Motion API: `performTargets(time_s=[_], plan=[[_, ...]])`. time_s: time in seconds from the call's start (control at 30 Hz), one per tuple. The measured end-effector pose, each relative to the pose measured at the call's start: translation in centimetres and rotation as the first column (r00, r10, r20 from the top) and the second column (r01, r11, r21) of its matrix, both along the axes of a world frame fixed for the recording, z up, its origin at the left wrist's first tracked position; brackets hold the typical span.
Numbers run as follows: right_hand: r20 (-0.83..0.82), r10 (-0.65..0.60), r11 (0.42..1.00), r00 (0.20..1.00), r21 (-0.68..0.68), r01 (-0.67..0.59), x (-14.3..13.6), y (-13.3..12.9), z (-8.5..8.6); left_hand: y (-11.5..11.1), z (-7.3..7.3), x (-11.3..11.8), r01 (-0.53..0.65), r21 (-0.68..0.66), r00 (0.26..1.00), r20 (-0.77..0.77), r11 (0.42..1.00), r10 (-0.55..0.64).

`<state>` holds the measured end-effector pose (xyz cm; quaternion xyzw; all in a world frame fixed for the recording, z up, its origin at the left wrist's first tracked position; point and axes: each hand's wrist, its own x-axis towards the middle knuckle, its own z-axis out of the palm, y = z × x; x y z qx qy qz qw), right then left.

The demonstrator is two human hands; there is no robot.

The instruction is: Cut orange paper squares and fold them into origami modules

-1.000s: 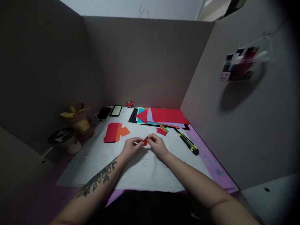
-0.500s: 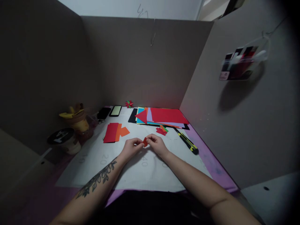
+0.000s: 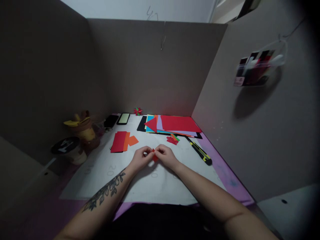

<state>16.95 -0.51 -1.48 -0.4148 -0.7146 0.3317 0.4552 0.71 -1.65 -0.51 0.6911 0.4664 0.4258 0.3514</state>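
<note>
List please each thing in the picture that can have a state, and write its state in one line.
left hand: pinching the small red paper piece
right hand: pinching the same piece
small red paper piece: folded, held between both hands
phone: lying flat, screen lit
utility knife: lying on the mat; blade state unclear
coloured paper stack: flat, sheets fanned

matt red paper piece [image 3: 154, 156], white paper mat [image 3: 150, 180]

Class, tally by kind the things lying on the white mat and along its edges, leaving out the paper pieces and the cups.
Phones: 2
Utility knife: 1
Folded paper star: 1
Total: 4
</note>
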Motion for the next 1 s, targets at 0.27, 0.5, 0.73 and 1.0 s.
performTargets(time_s=[0.27,0.5,0.73,1.0], plan=[[0.053,0.053,0.997,0.997,-0.055,-0.050,-0.6,-0.2,0.3,0.3,0.1,-0.3,-0.137,-0.004,0.987,0.081,0.990,0.137],[-0.029,-0.014,0.991,0.999,-0.131,0.010,0.4,0.8,-0.4,1.6,0.1,-1.7,-0.329,-0.062,0.912,0.238,0.942,0.334],[-0.031,-0.051,0.999,0.998,0.008,0.052,-0.8,0.4,0.1,0.6,0.3,-0.3,-0.195,0.027,0.979,0.061,0.980,0.193],[0.006,-0.062,0.998,0.998,-0.024,0.062,-0.9,0.1,-0.1,1.0,0.2,-0.9,-0.192,0.022,0.980,0.053,0.981,0.191]])
